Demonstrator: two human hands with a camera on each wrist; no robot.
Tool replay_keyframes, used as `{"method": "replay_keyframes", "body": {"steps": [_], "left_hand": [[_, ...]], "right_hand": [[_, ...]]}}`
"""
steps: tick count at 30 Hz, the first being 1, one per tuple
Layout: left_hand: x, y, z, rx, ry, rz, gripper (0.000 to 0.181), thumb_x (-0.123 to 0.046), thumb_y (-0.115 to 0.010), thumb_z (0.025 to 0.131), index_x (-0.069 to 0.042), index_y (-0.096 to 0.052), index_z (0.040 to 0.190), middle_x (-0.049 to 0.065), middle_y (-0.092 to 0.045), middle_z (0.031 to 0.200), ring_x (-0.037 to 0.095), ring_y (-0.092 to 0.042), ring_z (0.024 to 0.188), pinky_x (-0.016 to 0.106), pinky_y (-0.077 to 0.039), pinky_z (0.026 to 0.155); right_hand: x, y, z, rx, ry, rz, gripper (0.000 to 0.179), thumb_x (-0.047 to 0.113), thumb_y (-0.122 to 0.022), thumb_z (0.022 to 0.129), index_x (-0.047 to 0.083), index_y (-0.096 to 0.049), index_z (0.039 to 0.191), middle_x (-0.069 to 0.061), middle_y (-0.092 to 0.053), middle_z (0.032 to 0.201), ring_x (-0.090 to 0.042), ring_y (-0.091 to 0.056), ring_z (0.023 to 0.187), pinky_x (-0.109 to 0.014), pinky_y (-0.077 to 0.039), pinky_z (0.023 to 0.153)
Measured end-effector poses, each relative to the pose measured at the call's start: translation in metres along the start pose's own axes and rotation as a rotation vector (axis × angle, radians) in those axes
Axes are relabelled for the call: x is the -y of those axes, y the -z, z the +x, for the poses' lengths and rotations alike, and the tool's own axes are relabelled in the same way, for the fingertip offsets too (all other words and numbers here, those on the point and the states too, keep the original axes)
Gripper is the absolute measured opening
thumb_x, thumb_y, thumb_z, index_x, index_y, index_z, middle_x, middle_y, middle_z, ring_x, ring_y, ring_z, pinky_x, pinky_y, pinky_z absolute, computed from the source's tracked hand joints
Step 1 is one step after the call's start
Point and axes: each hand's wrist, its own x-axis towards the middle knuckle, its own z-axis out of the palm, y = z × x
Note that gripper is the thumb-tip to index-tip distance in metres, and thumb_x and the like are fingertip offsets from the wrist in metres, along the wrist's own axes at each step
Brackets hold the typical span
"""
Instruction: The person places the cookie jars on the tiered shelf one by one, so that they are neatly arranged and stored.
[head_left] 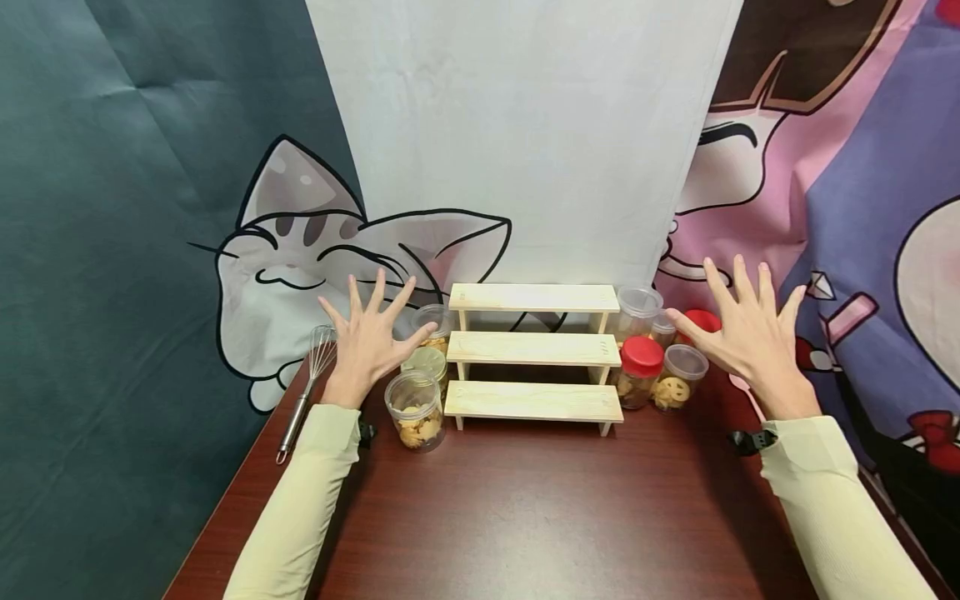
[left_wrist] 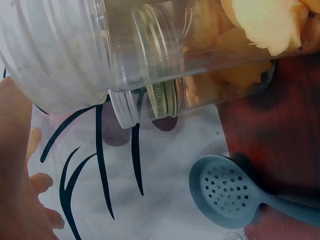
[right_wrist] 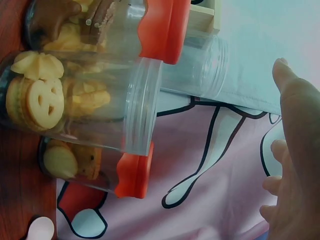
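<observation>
Both hands are raised with fingers spread and hold nothing. My left hand (head_left: pixel 367 337) hovers beside the left group of jars, nearest a clear-lidded cookie jar (head_left: pixel 417 421); a jar with a gold-toned lid (head_left: pixel 425 364) stands behind it. My right hand (head_left: pixel 753 342) is held above and right of the right group, which includes a red-lidded jar (head_left: pixel 638 371) and a clear jar with a smiley cookie (head_left: pixel 678 377). Between the groups stands a three-step wooden shelf (head_left: pixel 534 402), its treads bare. Cookies fill the jars' lower parts in both wrist views.
A whisk (head_left: pixel 307 392) lies at the table's left edge. The left wrist view shows a grey-blue slotted spoon (left_wrist: pixel 225 190). Right of the jars lies a pale pink utensil (head_left: pixel 747 396), partly hidden by the right arm. Printed cloth (head_left: pixel 517 125) hangs behind the brown table (head_left: pixel 525 508).
</observation>
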Motion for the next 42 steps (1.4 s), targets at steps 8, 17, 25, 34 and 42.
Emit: {"method": "replay_keyframes", "body": {"steps": [8, 17, 25, 34, 42], "left_hand": [[0.001, -0.002, -0.003, 0.004, 0.003, -0.032, 0.09, -0.087, -0.055, 0.093, -0.047, -0.031, 0.169, 0.014, -0.022, 0.181, 0.061, -0.006, 0.163, 0.095, 0.01, 0.113], [0.004, -0.002, -0.007, 0.012, 0.019, -0.048, 0.091, -0.09, -0.051, 0.092, -0.049, -0.027, 0.17, 0.014, -0.022, 0.181, 0.058, -0.004, 0.165, 0.093, 0.013, 0.114], [0.007, 0.002, -0.019, 0.019, 0.014, -0.07, 0.09, -0.085, -0.054, 0.095, -0.053, -0.019, 0.17, 0.012, -0.018, 0.182, 0.049, -0.001, 0.168, 0.092, 0.011, 0.116], [0.014, 0.006, -0.061, 0.06, 0.051, -0.36, 0.073, -0.066, -0.061, 0.103, -0.041, -0.038, 0.168, 0.005, -0.03, 0.179, 0.041, -0.026, 0.166, 0.08, -0.019, 0.127], [0.012, 0.002, -0.093, 0.119, -0.037, -0.541, 0.06, -0.048, -0.07, 0.105, -0.023, -0.057, 0.158, 0.004, -0.062, 0.156, 0.029, -0.056, 0.147, 0.059, -0.046, 0.12]], "right_hand": [[0.003, 0.001, -0.001, 0.011, -0.002, -0.007, 0.103, 0.084, -0.05, 0.096, 0.033, -0.01, 0.176, -0.018, 0.003, 0.183, -0.049, 0.011, 0.167, -0.082, 0.026, 0.117], [0.007, 0.0, -0.003, 0.014, 0.006, -0.003, 0.105, 0.084, -0.051, 0.095, 0.034, -0.007, 0.176, -0.018, 0.004, 0.183, -0.047, 0.015, 0.167, -0.08, 0.03, 0.116], [0.012, -0.002, -0.012, -0.064, 0.051, 0.006, 0.1, 0.079, -0.057, 0.096, 0.032, -0.019, 0.175, -0.018, -0.004, 0.183, -0.046, 0.008, 0.169, -0.08, 0.023, 0.121], [0.04, -0.032, -0.058, -0.342, 0.183, 0.237, 0.075, 0.048, -0.078, 0.093, 0.021, -0.057, 0.159, -0.015, -0.047, 0.17, -0.041, -0.038, 0.159, -0.069, -0.024, 0.13], [0.063, -0.078, -0.1, -0.387, 0.155, 0.526, 0.022, 0.011, -0.079, 0.094, 0.007, -0.08, 0.116, -0.01, -0.077, 0.109, -0.02, -0.069, 0.101, -0.011, -0.045, 0.094]]}}
